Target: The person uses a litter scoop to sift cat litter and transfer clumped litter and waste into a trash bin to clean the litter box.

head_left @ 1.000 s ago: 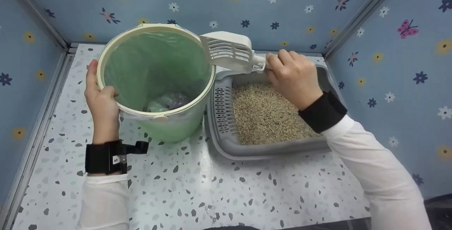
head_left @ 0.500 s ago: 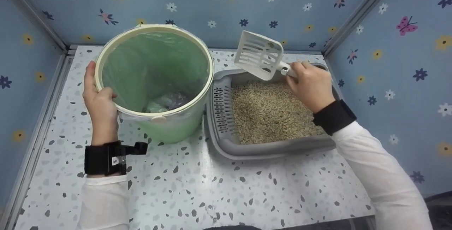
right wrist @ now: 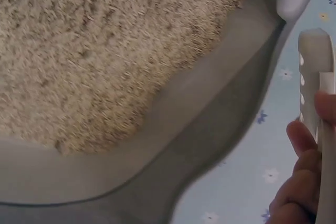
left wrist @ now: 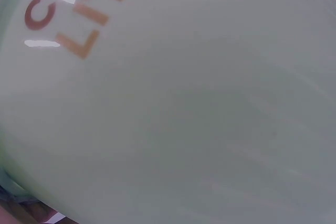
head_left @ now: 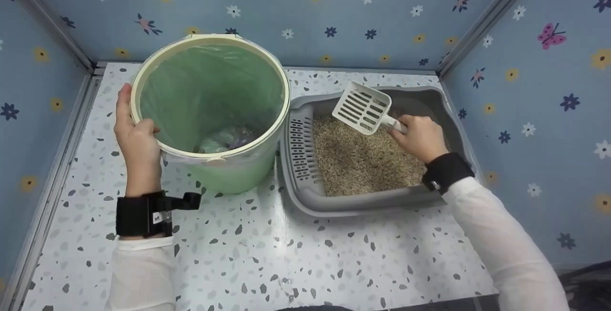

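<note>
On the left stands a green trash bin (head_left: 231,175) with a cream rim and a thin bag lining it; crumpled bags lie at its bottom. My left hand (head_left: 138,144) grips the rim's left side, thumb over the edge and fingers along the outside. In the left wrist view the bin's wall (left wrist: 173,103), with red and orange letters, fills nearly everything. My right hand (head_left: 422,136) holds a white slotted litter scoop (head_left: 363,108) by its handle, above the back part of a grey litter box (head_left: 353,203). Tan pellet litter (head_left: 367,163) covers the box floor.
The speckled white tabletop (head_left: 267,253) carries both bin and litter box, which stand side by side. Blue flowered panels (head_left: 305,10) with metal corner rails enclose the back and sides. Perforations mark the box's left ledge (head_left: 300,148).
The scoop has moved right and down from beside the bin's rim to over the litter box, its slotted face now turned toward the head camera. My left hand keeps its grip on the bin.
</note>
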`<action>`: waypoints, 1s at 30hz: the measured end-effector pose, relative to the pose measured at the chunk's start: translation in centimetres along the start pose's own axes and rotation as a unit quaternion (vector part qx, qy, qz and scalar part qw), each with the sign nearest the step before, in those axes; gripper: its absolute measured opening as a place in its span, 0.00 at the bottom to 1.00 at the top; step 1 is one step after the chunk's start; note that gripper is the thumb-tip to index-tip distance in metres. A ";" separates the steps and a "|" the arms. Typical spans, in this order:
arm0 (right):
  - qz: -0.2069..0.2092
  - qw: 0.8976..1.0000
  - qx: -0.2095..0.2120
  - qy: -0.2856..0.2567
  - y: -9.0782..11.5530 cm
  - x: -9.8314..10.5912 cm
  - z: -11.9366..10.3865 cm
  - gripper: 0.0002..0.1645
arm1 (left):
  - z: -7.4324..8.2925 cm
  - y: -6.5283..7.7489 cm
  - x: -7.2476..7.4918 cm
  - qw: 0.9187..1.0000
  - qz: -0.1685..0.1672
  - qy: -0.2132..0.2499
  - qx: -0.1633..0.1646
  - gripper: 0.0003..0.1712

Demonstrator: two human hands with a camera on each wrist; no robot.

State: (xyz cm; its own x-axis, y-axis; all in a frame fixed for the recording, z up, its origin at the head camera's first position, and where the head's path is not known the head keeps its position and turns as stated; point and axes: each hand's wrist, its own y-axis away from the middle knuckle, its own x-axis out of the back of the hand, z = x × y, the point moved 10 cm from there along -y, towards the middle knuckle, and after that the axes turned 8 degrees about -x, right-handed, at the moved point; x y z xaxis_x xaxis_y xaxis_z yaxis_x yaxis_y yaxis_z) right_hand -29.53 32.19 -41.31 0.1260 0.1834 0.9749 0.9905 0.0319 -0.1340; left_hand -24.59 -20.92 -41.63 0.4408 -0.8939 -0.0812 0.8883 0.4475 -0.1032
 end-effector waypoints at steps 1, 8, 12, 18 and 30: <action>-0.019 1.000 -0.002 0.000 0.0 -0.6 0.3 0.16 | 0.0 0.0 0.0 1.000 0.000 -0.002 -0.001 0.50; -0.161 0.987 -0.011 0.012 -0.1 -4.2 1.6 0.19 | 0.0 0.0 0.0 1.000 0.000 -0.001 0.003 0.50; -0.235 0.971 -0.005 0.042 -0.3 -5.6 2.0 0.25 | 0.0 0.0 0.0 1.000 0.000 0.002 0.002 0.50; -0.295 0.954 0.025 0.054 -0.9 -7.3 1.9 0.26 | 0.0 0.0 0.1 1.000 0.000 0.002 0.006 0.50; -0.323 0.943 0.056 0.050 -1.8 -10.3 3.1 0.17 | 0.3 0.1 0.0 1.000 0.001 -0.003 -0.011 0.50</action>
State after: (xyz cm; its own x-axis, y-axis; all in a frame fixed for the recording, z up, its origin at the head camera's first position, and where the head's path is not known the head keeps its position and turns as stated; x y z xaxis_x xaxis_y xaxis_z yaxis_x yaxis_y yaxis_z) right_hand -32.73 33.28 -51.68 -0.4918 -0.0033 0.8707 0.8509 0.2100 0.4814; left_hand -24.45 -20.88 -41.30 0.4436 -0.8930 -0.0764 0.8844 0.4500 -0.1239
